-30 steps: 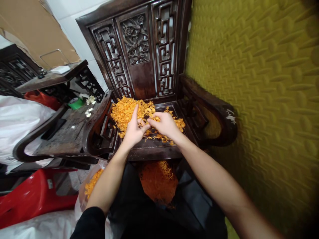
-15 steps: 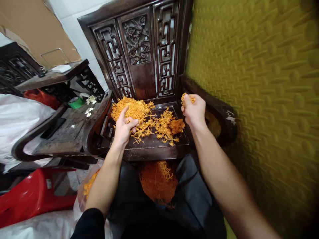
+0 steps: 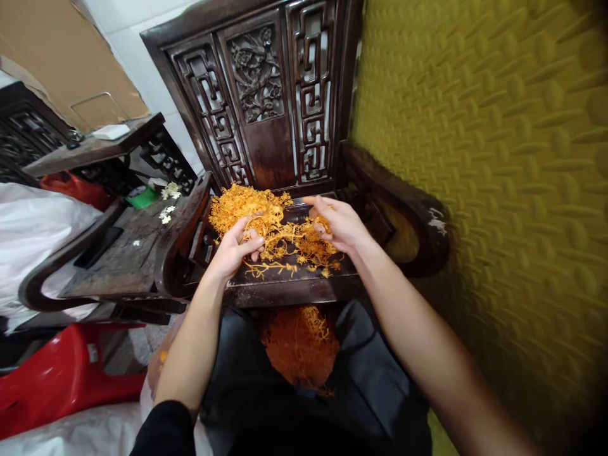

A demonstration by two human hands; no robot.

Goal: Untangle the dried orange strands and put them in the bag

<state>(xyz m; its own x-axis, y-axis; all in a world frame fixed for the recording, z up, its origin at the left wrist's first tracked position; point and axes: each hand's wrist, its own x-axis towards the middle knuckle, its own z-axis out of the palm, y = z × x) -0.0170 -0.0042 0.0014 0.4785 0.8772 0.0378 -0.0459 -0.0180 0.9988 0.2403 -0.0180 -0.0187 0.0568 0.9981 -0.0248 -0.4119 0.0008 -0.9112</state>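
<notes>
Left hand (image 3: 236, 248) palm inward, fingers curled; right hand (image 3: 339, 223) palm down, index finger extended; forearms reached forward, spread apart.

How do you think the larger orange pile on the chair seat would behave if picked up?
The orange pile would probably lift as a floppy tangle, since its thin branching strands look intertwined. It may be light for its size, as its edges look airy. Bits could drop off, judging by the stray sprig on the seat.
</notes>
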